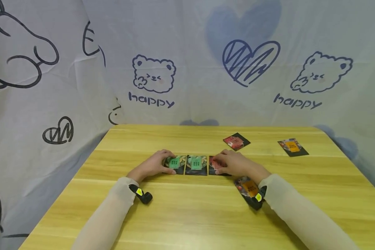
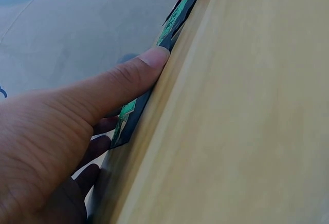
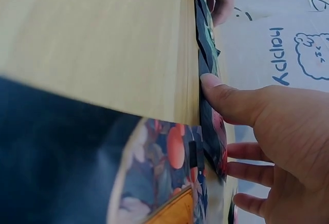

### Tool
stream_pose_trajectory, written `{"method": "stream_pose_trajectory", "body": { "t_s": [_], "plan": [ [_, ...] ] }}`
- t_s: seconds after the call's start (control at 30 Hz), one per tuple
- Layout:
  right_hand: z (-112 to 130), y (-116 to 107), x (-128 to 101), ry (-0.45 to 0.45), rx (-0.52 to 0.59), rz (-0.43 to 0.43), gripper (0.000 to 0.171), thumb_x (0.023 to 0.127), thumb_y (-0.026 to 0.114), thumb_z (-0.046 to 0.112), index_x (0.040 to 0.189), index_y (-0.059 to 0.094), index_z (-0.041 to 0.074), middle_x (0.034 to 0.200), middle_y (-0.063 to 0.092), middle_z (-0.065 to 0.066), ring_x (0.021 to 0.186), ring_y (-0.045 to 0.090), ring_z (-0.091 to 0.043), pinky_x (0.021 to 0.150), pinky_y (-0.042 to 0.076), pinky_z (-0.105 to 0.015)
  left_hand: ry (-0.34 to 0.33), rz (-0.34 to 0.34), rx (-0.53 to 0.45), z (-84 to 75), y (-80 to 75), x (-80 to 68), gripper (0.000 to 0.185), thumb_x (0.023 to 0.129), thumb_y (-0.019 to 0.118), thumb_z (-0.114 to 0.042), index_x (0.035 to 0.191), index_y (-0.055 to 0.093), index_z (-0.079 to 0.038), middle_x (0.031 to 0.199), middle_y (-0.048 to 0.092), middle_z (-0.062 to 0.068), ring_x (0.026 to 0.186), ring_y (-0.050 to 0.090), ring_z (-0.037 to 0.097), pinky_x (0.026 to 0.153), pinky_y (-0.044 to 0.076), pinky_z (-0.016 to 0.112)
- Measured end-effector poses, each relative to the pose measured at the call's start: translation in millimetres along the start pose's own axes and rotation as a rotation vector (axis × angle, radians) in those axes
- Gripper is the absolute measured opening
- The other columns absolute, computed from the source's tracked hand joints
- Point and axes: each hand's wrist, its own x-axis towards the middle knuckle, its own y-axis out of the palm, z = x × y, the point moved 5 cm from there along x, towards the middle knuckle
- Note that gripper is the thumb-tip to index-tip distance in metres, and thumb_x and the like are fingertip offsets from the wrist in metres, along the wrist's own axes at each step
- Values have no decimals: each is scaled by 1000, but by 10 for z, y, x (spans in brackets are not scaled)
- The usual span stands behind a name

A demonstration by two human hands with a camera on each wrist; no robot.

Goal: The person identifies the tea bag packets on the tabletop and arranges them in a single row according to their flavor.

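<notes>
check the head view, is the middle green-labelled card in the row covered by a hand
No, the middle green-labelled dark card lies bare between the left hand and the right hand, which rest on the outer cards.

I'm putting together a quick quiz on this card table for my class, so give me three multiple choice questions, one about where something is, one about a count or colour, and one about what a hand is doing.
1. Where does the far orange card lie?
A. at the table's far right, apart from the row
B. under the left hand
C. in the middle of the row

2. How many cards in the row of three show a green centre?
A. none
B. two
C. three

3. What is the left hand doing?
A. hanging in the air, holding nothing
B. resting on the leftmost green card, thumb on its near edge
C. lifting a card off the table

Answers:
1 A, it sits alone near the far right edge.
2 B, the left and the middle card are green; the third, red card lies under the right hand.
3 B, the head and left wrist views show the thumb pressing that card flat.
</notes>
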Motion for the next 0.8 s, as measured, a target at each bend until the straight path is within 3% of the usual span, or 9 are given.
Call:
{"method": "stream_pose_trajectory", "body": {
  "t_s": [0.33, 0.8],
  "plan": [
    [-35, 41, 3, -22, 44, 6, 57, 94, 64, 44, 142, 52, 16, 133, 50, -13, 116, 53, -31, 94, 46, -50, -2, -1, 9, 35, 30, 19, 72, 79, 80, -48, 138, 56, -15, 146, 42, 12, 135, 37, 34, 108, 34, 51],
    [-20, 43, -1, -21, 54, 14, 59, 94, 63, 45, 143, 51, 15, 138, 48, -14, 122, 50, -34, 99, 43, -52, -8, 8, -16, 30, 35, -8, 74, 78, 79, -49, 139, 55, -15, 148, 40, 13, 137, 34, 35, 108, 33, 53]
  ]
}}
